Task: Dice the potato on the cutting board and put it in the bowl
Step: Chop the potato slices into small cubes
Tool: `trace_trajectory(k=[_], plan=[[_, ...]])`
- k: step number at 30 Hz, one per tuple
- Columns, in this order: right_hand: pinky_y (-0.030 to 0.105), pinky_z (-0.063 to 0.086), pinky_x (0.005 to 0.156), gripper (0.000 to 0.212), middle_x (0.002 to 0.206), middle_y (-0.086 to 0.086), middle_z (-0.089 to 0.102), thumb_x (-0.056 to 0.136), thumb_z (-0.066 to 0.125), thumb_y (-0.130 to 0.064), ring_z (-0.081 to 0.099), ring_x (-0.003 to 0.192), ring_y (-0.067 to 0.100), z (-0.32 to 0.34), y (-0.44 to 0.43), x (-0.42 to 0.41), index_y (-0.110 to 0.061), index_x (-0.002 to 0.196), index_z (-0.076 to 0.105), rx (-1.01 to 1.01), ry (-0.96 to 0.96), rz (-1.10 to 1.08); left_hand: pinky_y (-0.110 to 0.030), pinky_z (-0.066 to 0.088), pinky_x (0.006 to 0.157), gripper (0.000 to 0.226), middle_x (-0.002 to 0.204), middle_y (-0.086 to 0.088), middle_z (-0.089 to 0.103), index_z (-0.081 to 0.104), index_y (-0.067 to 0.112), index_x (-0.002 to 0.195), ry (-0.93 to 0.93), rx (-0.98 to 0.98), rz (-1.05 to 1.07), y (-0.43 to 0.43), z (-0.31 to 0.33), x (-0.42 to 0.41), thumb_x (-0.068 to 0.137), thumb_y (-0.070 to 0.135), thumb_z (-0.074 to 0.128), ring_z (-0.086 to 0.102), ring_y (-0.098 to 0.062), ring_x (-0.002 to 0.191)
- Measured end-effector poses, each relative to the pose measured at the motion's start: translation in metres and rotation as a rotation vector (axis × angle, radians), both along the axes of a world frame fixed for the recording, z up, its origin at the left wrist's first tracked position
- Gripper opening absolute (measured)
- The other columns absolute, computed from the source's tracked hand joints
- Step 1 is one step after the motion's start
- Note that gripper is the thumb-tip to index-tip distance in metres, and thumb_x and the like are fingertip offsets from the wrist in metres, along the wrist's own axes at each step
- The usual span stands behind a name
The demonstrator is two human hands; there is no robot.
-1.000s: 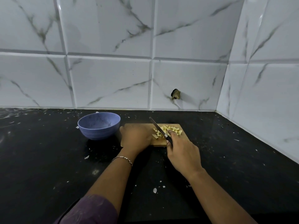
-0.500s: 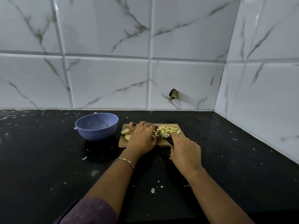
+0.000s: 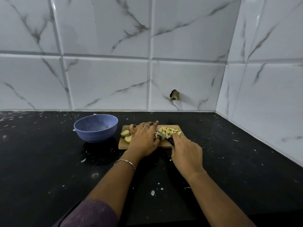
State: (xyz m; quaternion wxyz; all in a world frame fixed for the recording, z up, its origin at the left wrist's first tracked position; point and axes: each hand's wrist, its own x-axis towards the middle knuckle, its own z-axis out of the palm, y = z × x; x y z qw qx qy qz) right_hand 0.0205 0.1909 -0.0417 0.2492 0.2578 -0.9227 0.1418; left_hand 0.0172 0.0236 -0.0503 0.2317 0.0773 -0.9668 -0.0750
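Head: potato dice beside left hand

Left hand shifted right on the board; knife brought down.
Within the last second the left hand has moved from the left end of the cutting board toward its middle. This uncovers two potato slices that it had hidden, and its fingers now reach the far edge. The knife in the right hand has dropped from a raised tilt to lie low at the diced potato.
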Motion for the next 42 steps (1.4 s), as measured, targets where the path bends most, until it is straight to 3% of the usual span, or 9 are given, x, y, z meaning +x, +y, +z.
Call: trace_trajectory(k=[2,7,12,14,18,24,30,37,42], plan=[[0.026,0.05,0.071,0.021,0.108,-0.009,0.062,0.099,0.056,-0.024,0.061,0.085,0.011,0.0,-0.001,0.0,-0.026,0.12,0.053,-0.017,-0.011,-0.012,-0.044,0.01,0.112,0.053,0.146,-0.004,0.04,0.038,0.022,0.144,0.06,0.034,0.101,-0.005,0.003,0.002,0.094,0.032,0.051,0.031,-0.023,0.137],[0.023,0.041,0.062,0.025,0.102,-0.01,0.058,0.1,0.054,-0.023,0.048,0.073,0.008,-0.002,-0.001,-0.002,-0.026,0.125,0.049,-0.072,-0.018,-0.014,-0.05,0.017,0.103,0.027,0.133,0.003,0.051,0.064,0.033,0.117,-0.003,0.016,0.193,-0.018,0.009,0.009,0.093,0.033,0.05,0.04,-0.021,0.126],[0.021,0.039,0.062,0.03,0.106,-0.009,0.059,0.1,0.054,-0.024,0.047,0.074,0.007,-0.003,-0.001,-0.002,-0.025,0.129,0.048,-0.081,-0.03,-0.006,-0.055,0.015,0.111,0.035,0.136,0.009,0.055,0.062,0.038,0.126,-0.15,0.032,0.014,-0.017,0.006,0.008,0.096,0.029,0.046,0.036,-0.02,0.132],[0.022,0.041,0.064,0.032,0.108,-0.008,0.059,0.101,0.052,-0.024,0.05,0.078,0.008,-0.003,-0.001,-0.003,-0.025,0.133,0.046,-0.101,-0.044,0.0,-0.055,0.02,0.111,0.032,0.128,0.008,0.061,0.064,0.037,0.122,-0.14,0.022,0.012,-0.017,0.006,0.007,0.094,0.033,0.048,0.041,-0.02,0.129],[0.026,0.051,0.075,0.045,0.114,-0.008,0.059,0.103,0.047,-0.028,0.058,0.094,0.01,-0.004,-0.002,-0.001,-0.035,0.146,0.042,-0.112,-0.069,0.088,-0.054,0.008,0.11,0.025,0.116,0.007,0.064,0.067,0.034,0.112,-0.088,-0.036,0.063,-0.013,0.011,0.012,0.093,0.043,0.053,0.045,-0.018,0.124],[0.027,0.052,0.081,0.045,0.115,-0.01,0.058,0.103,0.047,-0.03,0.057,0.098,0.008,-0.004,-0.001,0.0,-0.042,0.146,0.043,-0.072,-0.106,0.155,-0.054,0.007,0.11,0.022,0.109,0.006,0.065,0.066,0.03,0.105,-0.05,-0.014,0.091,-0.013,0.011,0.015,0.09,0.043,0.057,0.051,-0.017,0.119],[0.025,0.049,0.077,0.046,0.111,-0.011,0.06,0.103,0.045,-0.031,0.057,0.095,0.008,-0.007,-0.001,-0.003,-0.044,0.147,0.04,-0.04,-0.134,0.134,-0.044,0.012,0.105,0.021,0.108,0.006,0.067,0.066,0.028,0.11,0.042,0.105,0.116,-0.014,0.005,0.014,0.093,0.035,0.057,0.054,-0.017,0.116],[0.024,0.049,0.077,0.047,0.102,-0.013,0.055,0.103,0.046,-0.03,0.055,0.092,0.006,-0.006,-0.001,-0.002,-0.045,0.147,0.039,-0.076,-0.158,0.202,-0.047,0.011,0.108,0.02,0.109,0.005,0.066,0.067,0.029,0.11,0.065,0.062,0.18,-0.01,0.002,0.009,0.094,0.034,0.057,0.051,-0.018,0.119],[0.024,0.046,0.073,0.046,0.111,-0.013,0.065,0.103,0.046,-0.028,0.059,0.095,0.007,-0.01,-0.003,-0.006,-0.045,0.146,0.042,-0.052,-0.203,0.202,-0.04,0.014,0.1,0.025,0.109,0.001,0.067,0.067,0.026,0.114,0.097,0.066,0.187,-0.008,0.001,0.007,0.095,0.036,0.055,0.052,-0.019,0.117]])
